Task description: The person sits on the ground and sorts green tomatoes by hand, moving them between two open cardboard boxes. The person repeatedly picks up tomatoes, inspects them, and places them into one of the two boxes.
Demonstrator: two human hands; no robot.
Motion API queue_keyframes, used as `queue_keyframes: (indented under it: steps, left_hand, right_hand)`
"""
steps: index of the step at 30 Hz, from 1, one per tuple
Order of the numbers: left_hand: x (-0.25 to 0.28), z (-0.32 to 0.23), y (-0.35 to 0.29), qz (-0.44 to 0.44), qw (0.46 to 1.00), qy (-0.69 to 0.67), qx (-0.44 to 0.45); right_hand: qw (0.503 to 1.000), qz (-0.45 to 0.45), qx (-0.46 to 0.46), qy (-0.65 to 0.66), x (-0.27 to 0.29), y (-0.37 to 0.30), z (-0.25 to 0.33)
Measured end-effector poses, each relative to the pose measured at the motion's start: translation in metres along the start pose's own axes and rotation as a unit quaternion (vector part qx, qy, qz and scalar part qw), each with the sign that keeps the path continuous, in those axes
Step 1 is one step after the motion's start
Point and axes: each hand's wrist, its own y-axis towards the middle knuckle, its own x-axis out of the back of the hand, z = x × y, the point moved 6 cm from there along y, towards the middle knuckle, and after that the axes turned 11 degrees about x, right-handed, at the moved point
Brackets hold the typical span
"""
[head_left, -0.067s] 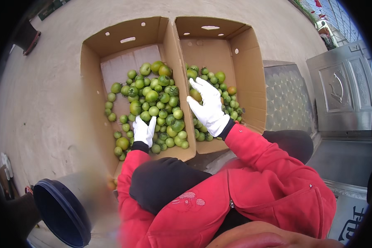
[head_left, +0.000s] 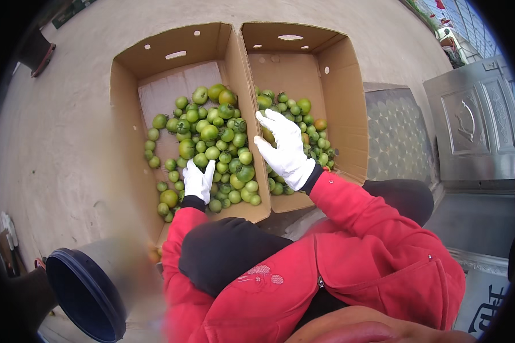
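Green tomatoes point(head_left: 209, 132) in several sizes, some tinged yellow or orange, lie in two open cardboard boxes side by side. My white-gloved left hand point(head_left: 197, 184) reaches into the left box point(head_left: 180, 50); its thumb and fingers are spread among the tomatoes, and their undersides are hidden. Over the near left part of the right box point(head_left: 340, 86), by the shared walls, is my white-gloved right hand point(head_left: 290, 154). Its fingers are stretched out with the thumb apart. A yellowish-green tomato point(head_left: 268, 135) shows between them; whether the glove touches it cannot be seen.
A dark-rimmed bucket point(head_left: 86, 294) stands at the lower left. Right of the boxes lies a mat with a round pattern point(head_left: 396, 134), beside a grey metal panel point(head_left: 475, 117). A dark pot point(head_left: 37, 51) sits on the concrete floor point(head_left: 68, 131) at the far left.
My right hand has shifted slightly left, toward the walls between the boxes. My left hand has stayed in nearly the same place among the tomatoes.
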Motion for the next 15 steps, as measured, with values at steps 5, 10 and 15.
queue_keyframes:
  steps: [5,10,15]
  left_hand:
    - [0.004,0.009,0.018,-0.011,0.999,-0.034,0.0]
    - [0.006,0.016,0.029,0.005,0.999,-0.041,-0.019]
    - [0.008,0.021,0.034,0.054,0.998,-0.028,-0.007]
  right_hand:
    - [0.992,0.064,0.101,0.035,-0.03,-0.007,0.043]
    - [0.973,0.145,0.174,0.034,-0.059,-0.022,0.06]
    - [0.967,0.186,0.171,0.033,-0.064,-0.02,0.062]
